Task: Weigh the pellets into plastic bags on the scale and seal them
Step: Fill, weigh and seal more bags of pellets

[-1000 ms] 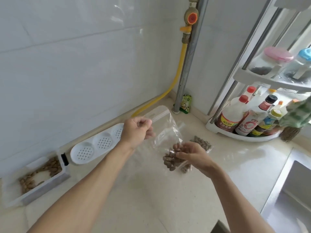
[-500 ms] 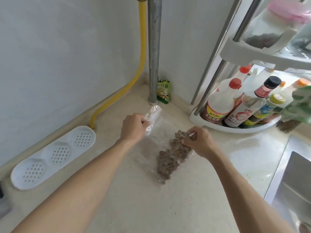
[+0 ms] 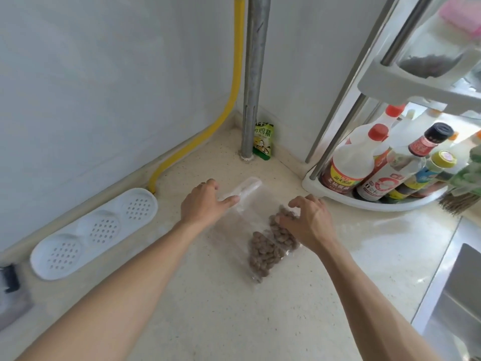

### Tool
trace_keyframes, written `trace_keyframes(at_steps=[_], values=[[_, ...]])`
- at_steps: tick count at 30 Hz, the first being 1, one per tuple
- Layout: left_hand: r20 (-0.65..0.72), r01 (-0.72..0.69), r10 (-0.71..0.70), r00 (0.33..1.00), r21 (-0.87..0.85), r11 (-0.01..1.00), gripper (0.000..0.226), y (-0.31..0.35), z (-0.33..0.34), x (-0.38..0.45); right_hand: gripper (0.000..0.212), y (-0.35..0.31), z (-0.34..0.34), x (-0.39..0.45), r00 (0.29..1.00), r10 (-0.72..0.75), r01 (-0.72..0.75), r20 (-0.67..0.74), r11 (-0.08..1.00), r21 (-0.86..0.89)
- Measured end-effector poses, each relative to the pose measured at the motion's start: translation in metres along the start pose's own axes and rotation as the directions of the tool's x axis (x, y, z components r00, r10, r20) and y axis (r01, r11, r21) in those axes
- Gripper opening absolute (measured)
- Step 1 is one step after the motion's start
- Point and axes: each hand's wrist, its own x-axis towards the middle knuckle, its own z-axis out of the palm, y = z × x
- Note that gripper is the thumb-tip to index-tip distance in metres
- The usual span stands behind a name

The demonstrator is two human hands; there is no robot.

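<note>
- A clear plastic bag (image 3: 250, 217) is lying flat on the bench, toward its far corner, and its see-through film is making its edges hard to trace.
- Brown pellets (image 3: 265, 248) are sitting bunched at the bag's near right end; they are too many and too blurred to count.
- The left hand (image 3: 201, 205) is resting on the bag's zip end with fingers stretched out flat, pressing it down.
- The right hand (image 3: 308, 221) is arching over the pellets with fingers spread and bent, fingertips touching the bag and hiding some pellets.
- A green packet (image 3: 263, 142) is leaning in the far corner behind a metal pipe (image 3: 253, 82), showing the characters 鸡精.
- Several labelled bottles (image 3: 364, 162) are crowding a rack (image 3: 338, 196) at the right edge; their labels are too blurred to read and some are cut off.
- One white perforated tray (image 3: 93, 231) is lying along the left edge.
</note>
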Motion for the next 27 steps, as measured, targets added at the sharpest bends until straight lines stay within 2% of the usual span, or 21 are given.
trace_keyframes(at_steps=[3, 6, 12, 15, 19, 22, 27], values=[[-0.001, 0.036, -0.036, 0.999, -0.035, 0.999, 0.068, -0.019, -0.012, -0.021, 0.053, -0.036, 0.010, -0.006, 0.997, -0.078, 0.076, 0.020, 0.995, 0.069], [-0.076, 0.057, -0.064, 0.995, -0.084, 0.995, 0.058, -0.052, -0.025, -0.055, 0.054, -0.078, 0.030, -0.017, 0.982, -0.183, 0.173, 0.052, 0.973, 0.155], [-0.147, 0.234, -0.248, 0.957, -0.112, 0.966, 0.050, -0.142, -0.032, -0.136, 0.049, -0.150, 0.094, -0.045, 0.921, -0.293, 0.228, 0.256, 0.940, 0.254], [-0.111, 0.305, -0.303, 0.947, 0.003, 0.952, 0.070, -0.171, -0.032, -0.165, 0.055, -0.171, 0.126, -0.058, 0.901, -0.311, 0.266, 0.303, 0.947, 0.182], [0.009, 0.344, -0.350, 0.937, 0.170, 0.923, 0.095, -0.200, -0.028, -0.181, 0.062, -0.185, 0.151, -0.074, 0.895, -0.300, 0.334, 0.331, 0.941, -0.051], [-0.014, 0.343, -0.350, 0.937, 0.241, 0.908, 0.089, -0.209, -0.024, -0.186, 0.063, -0.189, 0.160, -0.082, 0.900, -0.310, 0.368, 0.305, 0.918, -0.151], [-0.178, 0.339, -0.293, 0.939, 0.350, 0.873, 0.070, -0.201, -0.026, -0.186, 0.061, -0.188, 0.167, -0.089, 0.912, -0.299, 0.333, 0.281, 0.940, -0.080]])
